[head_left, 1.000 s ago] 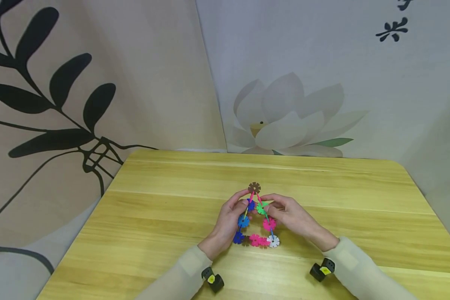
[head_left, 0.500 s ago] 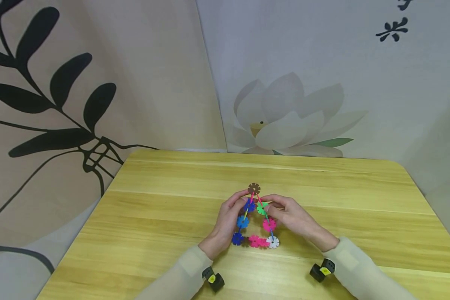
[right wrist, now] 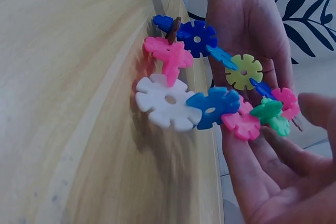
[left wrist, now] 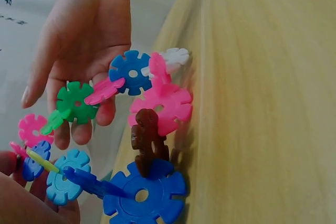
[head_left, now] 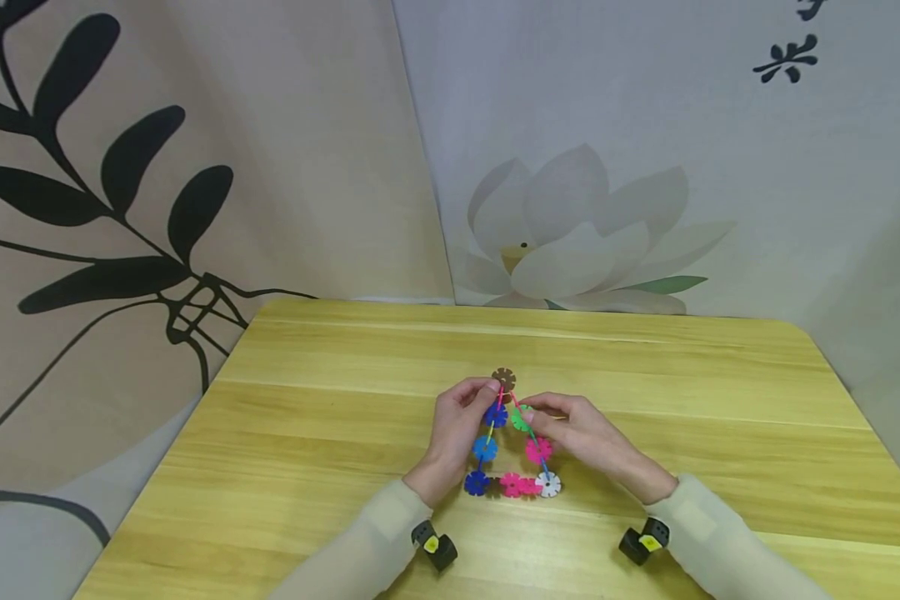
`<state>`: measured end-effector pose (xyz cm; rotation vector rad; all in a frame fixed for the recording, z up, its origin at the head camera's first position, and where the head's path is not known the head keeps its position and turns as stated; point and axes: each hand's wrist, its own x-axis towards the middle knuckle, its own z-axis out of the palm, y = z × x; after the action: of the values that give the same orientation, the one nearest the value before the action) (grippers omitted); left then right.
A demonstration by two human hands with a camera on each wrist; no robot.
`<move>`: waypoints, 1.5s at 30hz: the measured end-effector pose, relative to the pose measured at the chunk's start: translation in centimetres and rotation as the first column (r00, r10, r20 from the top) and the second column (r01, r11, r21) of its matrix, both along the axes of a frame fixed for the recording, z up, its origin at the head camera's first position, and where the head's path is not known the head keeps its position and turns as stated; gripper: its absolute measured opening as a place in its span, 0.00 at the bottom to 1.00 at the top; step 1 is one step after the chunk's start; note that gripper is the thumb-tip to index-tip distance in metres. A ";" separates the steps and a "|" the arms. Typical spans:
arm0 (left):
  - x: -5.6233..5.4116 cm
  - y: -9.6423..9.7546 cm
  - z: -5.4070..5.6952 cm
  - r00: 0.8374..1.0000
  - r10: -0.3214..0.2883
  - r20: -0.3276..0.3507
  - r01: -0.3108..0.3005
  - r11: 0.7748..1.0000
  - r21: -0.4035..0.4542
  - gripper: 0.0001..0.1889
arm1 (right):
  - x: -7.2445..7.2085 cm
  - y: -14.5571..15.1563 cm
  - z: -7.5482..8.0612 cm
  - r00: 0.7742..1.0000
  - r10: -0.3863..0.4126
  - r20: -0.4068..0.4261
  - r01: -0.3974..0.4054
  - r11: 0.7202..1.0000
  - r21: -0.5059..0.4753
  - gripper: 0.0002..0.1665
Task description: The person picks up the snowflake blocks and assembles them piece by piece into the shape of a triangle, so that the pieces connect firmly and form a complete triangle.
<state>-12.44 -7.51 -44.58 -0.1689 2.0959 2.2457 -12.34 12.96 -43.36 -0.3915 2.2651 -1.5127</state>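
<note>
A triangle of interlocking plastic snowflake discs stands between both hands in the head view, with a brown disc (head_left: 503, 380) at its top. My left hand (head_left: 450, 425) pinches it just below that disc, thumb tip at a pink disc (left wrist: 19, 149). On the other side, my right hand (head_left: 581, 429) holds the green disc (head_left: 521, 418) between thumb and fingers. Dark blue (head_left: 476, 483) and white (head_left: 548, 484) discs form the lower corners. Pink discs (left wrist: 167, 107) and a brown one (left wrist: 149, 141) join these corners along the bottom, close over the table.
The wooden table (head_left: 307, 467) stretches around the hands, its far edge against a wall cloth (head_left: 330, 150) printed with leaves and a flower. Black cameras (head_left: 435, 546) are strapped to both wrists.
My left thumb and fingers have shifted from the blue disc up toward the top. The brown top disc has come slightly left and down; the right hand stays nearly still.
</note>
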 end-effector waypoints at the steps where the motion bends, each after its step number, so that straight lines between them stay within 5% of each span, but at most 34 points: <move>1: 0.0 0.1 0.0 1.000 0.003 -0.003 -0.003 1.000 -0.002 0.17 | 0.0 0.0 0.0 1.000 -0.001 -0.005 0.001 1.000 0.006 0.32; 25: -0.7 0.4 -0.1 0.997 -0.067 -0.046 0.066 0.998 -0.015 0.12 | 0.2 0.1 -0.3 0.995 0.004 -0.095 -0.003 1.000 0.013 0.27; 45: -1.1 0.0 -0.1 0.992 -0.124 -0.027 0.123 0.992 -0.018 0.14 | 0.6 -0.3 0.1 0.999 -0.052 -0.014 0.050 0.994 -0.095 0.28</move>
<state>-13.49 -7.49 -44.66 -0.0074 2.0773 2.1733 -11.75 12.64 -43.29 -0.3772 2.2381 -1.6522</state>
